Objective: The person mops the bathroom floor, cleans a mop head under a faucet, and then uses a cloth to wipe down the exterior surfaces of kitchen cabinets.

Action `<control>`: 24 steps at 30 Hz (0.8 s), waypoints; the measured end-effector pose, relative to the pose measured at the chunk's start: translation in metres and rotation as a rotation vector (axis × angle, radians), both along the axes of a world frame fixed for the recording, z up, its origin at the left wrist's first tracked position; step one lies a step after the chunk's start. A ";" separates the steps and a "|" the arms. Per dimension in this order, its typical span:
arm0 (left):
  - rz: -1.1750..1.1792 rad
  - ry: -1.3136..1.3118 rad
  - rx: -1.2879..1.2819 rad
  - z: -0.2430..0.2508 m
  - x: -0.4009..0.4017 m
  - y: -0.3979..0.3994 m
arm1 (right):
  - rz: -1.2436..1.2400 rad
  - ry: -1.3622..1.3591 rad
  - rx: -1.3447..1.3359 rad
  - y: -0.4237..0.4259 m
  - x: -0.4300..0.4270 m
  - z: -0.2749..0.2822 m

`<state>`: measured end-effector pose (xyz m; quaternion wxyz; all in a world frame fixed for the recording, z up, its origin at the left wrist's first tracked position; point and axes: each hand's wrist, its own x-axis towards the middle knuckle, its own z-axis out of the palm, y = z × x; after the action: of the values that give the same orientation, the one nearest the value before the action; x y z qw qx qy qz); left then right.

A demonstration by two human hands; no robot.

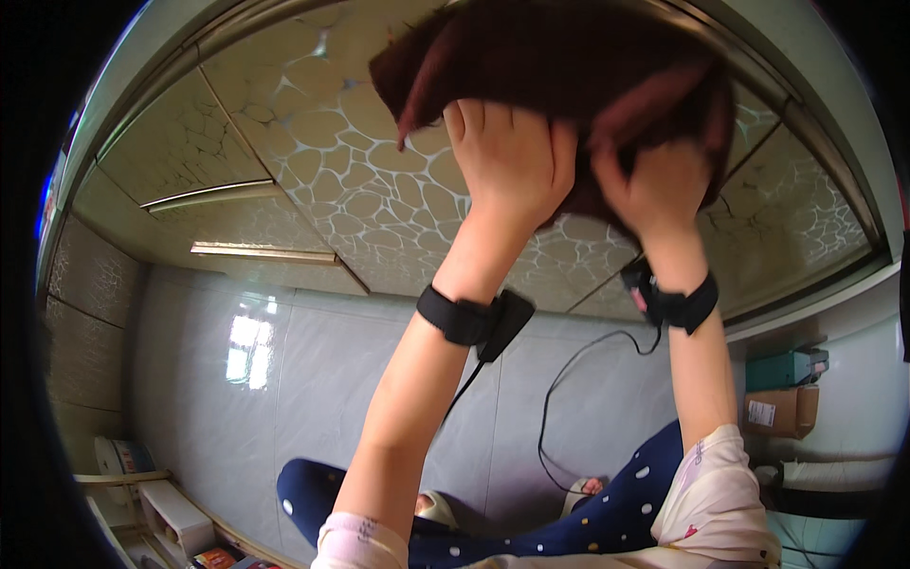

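A dark maroon cloth (pixel 540 64) hangs in loose folds in front of cabinet doors (pixel 355 171) that carry a pale pebble pattern. My left hand (pixel 508 160) grips its lower edge near the middle, fingers curled into the fabric. To the right, my right hand (pixel 665 181) holds a bunched part of the same cloth, its fingertips hidden by folds and blurred. Each wrist wears a black strap: the left strap (pixel 455 316) and the right strap (pixel 689 306) both have a small device and a thin cable.
Metal handle strips (pixel 263 251) stick out from the cabinet fronts at left. Grey floor tiles (pixel 341 370) lie below, with a black cable (pixel 546 412) looping over them. A cardboard box (pixel 782 412) and a teal box (pixel 778 370) stand at right. A shelf rack (pixel 170 512) is at lower left.
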<state>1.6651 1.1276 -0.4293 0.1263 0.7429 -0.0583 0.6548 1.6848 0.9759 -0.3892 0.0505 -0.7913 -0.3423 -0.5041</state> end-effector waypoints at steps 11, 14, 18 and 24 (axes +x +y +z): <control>-0.118 0.285 0.049 -0.157 -0.022 0.002 | 0.218 0.299 0.306 -0.005 0.004 -0.219; -0.132 0.480 -0.182 -0.268 -0.034 -0.014 | 0.077 0.813 0.050 -0.010 -0.009 -0.342; -0.096 0.836 -0.311 -0.372 -0.054 -0.017 | 0.116 0.638 0.089 0.002 -0.016 -0.403; 0.011 0.773 -0.190 -0.383 -0.053 -0.044 | 0.035 0.610 0.031 -0.033 -0.027 -0.454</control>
<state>1.6119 1.0840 -0.8122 0.2036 0.9198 0.0583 0.3303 1.6573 0.9429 -0.8435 0.1717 -0.8993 -0.3169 -0.2475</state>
